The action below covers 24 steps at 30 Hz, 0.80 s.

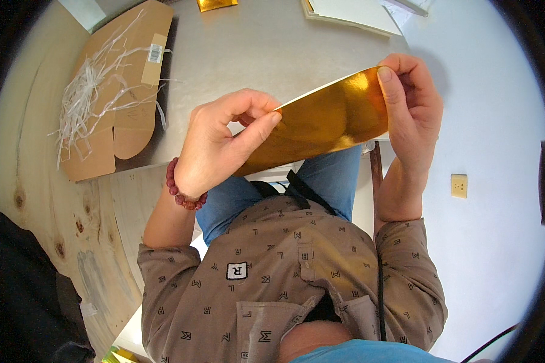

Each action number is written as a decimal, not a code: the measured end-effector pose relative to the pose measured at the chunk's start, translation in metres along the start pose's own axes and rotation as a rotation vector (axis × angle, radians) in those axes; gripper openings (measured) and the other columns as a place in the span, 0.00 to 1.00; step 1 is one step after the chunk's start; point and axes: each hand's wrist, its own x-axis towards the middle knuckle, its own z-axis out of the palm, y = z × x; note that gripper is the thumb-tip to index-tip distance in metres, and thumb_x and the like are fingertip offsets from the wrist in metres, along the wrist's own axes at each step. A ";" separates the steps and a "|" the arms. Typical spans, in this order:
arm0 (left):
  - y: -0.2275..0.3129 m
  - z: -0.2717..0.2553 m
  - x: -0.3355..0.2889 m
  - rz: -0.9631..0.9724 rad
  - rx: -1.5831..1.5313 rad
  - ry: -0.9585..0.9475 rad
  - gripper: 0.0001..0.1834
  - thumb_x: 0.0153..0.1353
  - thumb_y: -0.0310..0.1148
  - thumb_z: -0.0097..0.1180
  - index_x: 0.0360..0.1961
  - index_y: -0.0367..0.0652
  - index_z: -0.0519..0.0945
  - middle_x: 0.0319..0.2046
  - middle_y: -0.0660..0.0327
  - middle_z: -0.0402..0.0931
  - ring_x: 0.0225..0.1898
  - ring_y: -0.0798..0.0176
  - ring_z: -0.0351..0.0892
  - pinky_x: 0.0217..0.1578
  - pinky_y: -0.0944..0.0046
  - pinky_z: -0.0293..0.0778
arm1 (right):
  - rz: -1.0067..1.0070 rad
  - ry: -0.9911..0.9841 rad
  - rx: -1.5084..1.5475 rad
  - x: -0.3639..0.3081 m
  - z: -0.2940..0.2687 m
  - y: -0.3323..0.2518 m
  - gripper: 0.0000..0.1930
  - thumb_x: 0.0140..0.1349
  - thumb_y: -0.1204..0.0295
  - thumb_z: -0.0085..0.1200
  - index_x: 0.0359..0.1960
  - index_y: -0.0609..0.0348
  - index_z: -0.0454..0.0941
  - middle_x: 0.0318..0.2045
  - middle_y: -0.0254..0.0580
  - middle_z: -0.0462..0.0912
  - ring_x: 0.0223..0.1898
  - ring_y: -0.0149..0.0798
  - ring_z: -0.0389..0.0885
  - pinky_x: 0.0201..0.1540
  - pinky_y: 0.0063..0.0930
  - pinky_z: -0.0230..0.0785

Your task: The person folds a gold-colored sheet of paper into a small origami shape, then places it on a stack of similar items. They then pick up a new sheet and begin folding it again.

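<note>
Left hand (221,133) pinched one end of a shiny gold, white-edged flat sheet (327,115), thumb against finger; right hand (416,100) clamped the other end. Sheet spanned between both hands. Brown cardboard box (140,130) bearing white shredded strips (82,91) lay left of left hand.

The sheet (330,118) is gold, the shirt (278,269) black-patterned brown
</note>
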 end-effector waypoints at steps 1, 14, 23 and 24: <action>0.000 0.000 0.001 -0.011 -0.004 -0.015 0.05 0.66 0.26 0.67 0.41 0.36 0.86 0.30 0.64 0.85 0.32 0.74 0.80 0.37 0.71 0.78 | 0.009 0.004 -0.005 0.000 0.000 0.000 0.04 0.74 0.76 0.57 0.45 0.64 0.79 0.35 0.24 0.78 0.35 0.16 0.73 0.38 0.12 0.67; -0.001 -0.005 0.004 0.004 -0.041 -0.109 0.05 0.69 0.25 0.64 0.43 0.35 0.84 0.35 0.66 0.83 0.37 0.74 0.78 0.44 0.70 0.75 | -0.019 0.040 -0.081 0.001 0.004 0.005 0.03 0.73 0.77 0.58 0.43 0.63 0.79 0.32 0.25 0.79 0.33 0.16 0.74 0.35 0.13 0.68; 0.004 0.012 0.023 0.068 -0.124 -0.081 0.06 0.65 0.25 0.68 0.41 0.36 0.85 0.33 0.65 0.84 0.37 0.73 0.81 0.44 0.69 0.78 | -0.021 -0.012 -0.129 0.002 0.007 -0.001 0.02 0.70 0.77 0.59 0.41 0.62 0.79 0.30 0.25 0.80 0.30 0.16 0.74 0.32 0.14 0.68; 0.004 0.014 0.024 0.062 -0.144 -0.071 0.06 0.65 0.25 0.69 0.41 0.36 0.85 0.33 0.66 0.84 0.37 0.73 0.81 0.44 0.69 0.78 | -0.025 -0.010 -0.130 0.002 0.007 -0.001 0.02 0.70 0.77 0.59 0.41 0.62 0.79 0.29 0.25 0.79 0.30 0.16 0.74 0.32 0.14 0.67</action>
